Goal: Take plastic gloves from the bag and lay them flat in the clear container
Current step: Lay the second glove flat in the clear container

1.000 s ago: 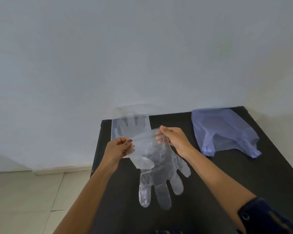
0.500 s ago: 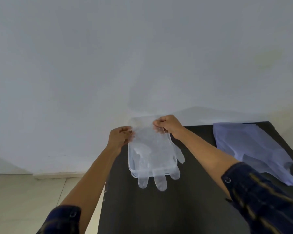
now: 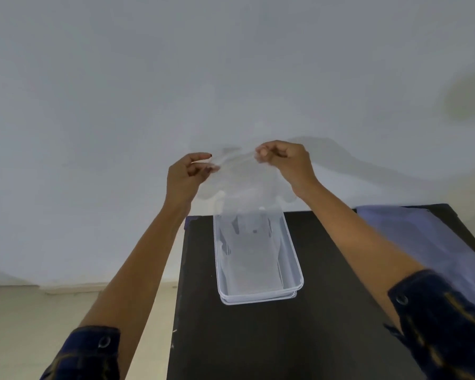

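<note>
A thin clear plastic glove (image 3: 244,185) hangs between my two hands, held by its cuff above the far end of the clear container (image 3: 291,250). My left hand (image 3: 187,174) pinches the cuff's left corner and my right hand (image 3: 285,163) pinches the right corner. The glove's fingers dangle down into the container's far end. The container is a long clear tray on the black table (image 3: 258,338), and at least one glove lies flat inside it. The pale blue plastic bag (image 3: 422,237) lies on the table at the right.
A white wall stands right behind the table's far edge. The table's left edge drops to a beige tiled floor (image 3: 39,325). My dark blue sleeves show at the bottom corners.
Both hands have carried the glove up and away, from in front of me to above the container's far end. The camera has tilted, so the container now shows whole.
</note>
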